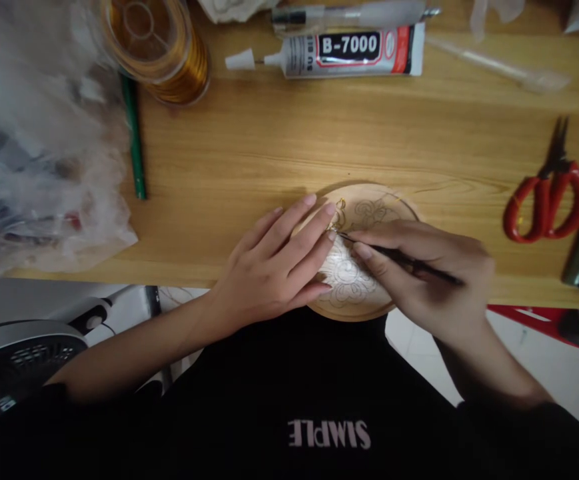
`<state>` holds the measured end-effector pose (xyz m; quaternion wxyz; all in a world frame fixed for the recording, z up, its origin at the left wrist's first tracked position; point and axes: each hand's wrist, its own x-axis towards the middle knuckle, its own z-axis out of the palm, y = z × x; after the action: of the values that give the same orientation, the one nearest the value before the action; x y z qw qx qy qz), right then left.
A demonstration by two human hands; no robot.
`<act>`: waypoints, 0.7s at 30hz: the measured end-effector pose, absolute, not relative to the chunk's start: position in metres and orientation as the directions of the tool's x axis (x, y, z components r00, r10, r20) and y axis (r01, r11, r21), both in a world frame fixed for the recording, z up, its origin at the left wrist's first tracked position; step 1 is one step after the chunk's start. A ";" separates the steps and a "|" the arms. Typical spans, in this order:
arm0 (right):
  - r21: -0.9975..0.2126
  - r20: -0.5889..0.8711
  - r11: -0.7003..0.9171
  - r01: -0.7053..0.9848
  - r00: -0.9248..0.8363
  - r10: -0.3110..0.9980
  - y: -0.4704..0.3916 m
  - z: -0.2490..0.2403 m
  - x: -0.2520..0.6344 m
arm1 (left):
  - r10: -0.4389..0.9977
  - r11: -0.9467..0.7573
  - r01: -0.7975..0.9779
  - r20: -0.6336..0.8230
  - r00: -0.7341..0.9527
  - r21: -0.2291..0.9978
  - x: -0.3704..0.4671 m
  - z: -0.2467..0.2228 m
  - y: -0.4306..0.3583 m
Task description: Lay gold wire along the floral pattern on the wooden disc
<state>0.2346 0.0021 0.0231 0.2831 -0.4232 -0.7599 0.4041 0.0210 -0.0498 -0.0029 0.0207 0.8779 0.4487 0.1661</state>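
A round wooden disc (364, 308) with a pattern drawn in dark lines lies at the table's front edge. Gold wire (340, 203) follows a small part of the pattern near the top. My left hand (282, 260) rests palm down over the disc's left side, its fingers spread and the fingertips near the wire. In my right hand (419, 267), thumb and fingers close round a thin dark tool (434, 272), whose tip meets the disc beside my left fingertips. What lies beneath my left fingers is hidden.
A spool of gold wire (184, 73) and a green stick (135, 143) stand and lie at the upper left, beside crumpled plastic bags (44, 173). A glue tube (352, 53) and a pen (354, 15) lie at the back. Red-handled pliers (549, 193) are at the right.
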 end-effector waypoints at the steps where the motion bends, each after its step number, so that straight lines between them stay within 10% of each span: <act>1: -0.855 0.087 0.313 0.413 -0.481 0.872 0.001 0.023 0.235 | 0.793 -0.599 0.780 0.277 0.543 0.184 0.021 -0.003 -0.050; 21: -0.866 0.133 0.298 0.401 -0.391 0.911 -0.014 0.021 0.241 | 0.831 -0.547 0.777 0.310 0.461 0.312 0.019 -0.010 -0.052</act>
<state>0.2410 -0.0136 0.0208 0.3261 -0.4449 -0.7367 0.3910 0.0195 -0.0517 -0.0097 0.0629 0.8524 0.4716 0.2169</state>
